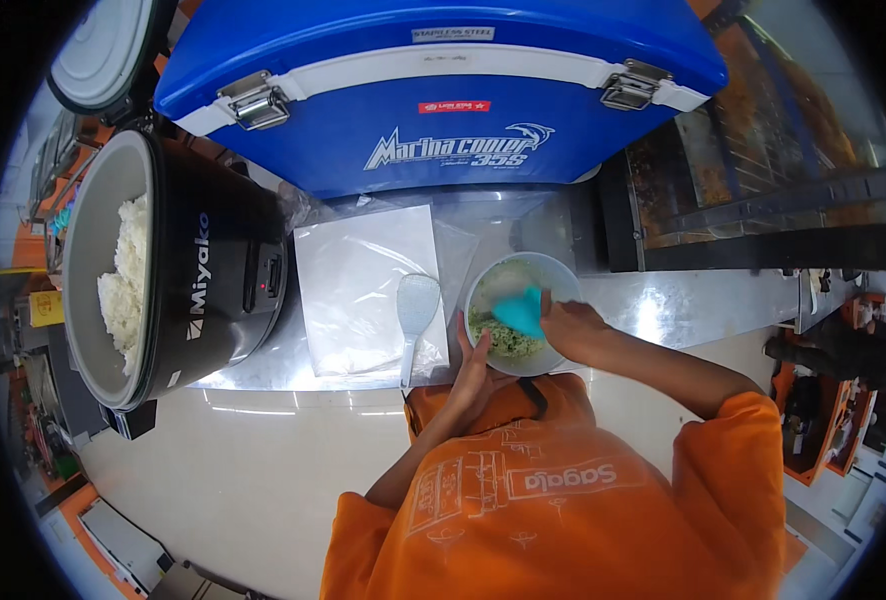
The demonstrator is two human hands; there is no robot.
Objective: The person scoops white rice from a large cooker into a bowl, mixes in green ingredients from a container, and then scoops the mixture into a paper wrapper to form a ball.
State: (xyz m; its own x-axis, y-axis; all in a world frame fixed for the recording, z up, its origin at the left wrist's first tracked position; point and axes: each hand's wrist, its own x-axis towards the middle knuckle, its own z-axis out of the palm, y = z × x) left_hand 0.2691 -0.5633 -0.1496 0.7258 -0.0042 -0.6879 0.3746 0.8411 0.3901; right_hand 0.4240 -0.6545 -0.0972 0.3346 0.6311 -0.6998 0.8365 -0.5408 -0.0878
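Observation:
A pale grey bowl [522, 365] sits at the front edge of the steel counter, against my body. In it lies a chopped or mashed green mixture [516, 341], with smears up the inner wall. My left hand [475, 375] grips the bowl's near left side, thumb over the rim. Over the bowl's right side, my right hand [572, 330] is closed around a turquoise utensil [519, 311]. Its head is blurred and dips into the bowl, so its exact kind is unclear. To the left, a white rice paddle [417, 304] rests on a stack of white sheets [360, 277] under clear plastic.
A black Miyako rice cooker [222, 262] stands open at left, holding cooked white rice [124, 285]. A large blue cooler box [450, 142] blocks the back of the counter [653, 307]. A glass-fronted case [743, 202] stands at back right. At far right is a dark-clothed person [840, 349].

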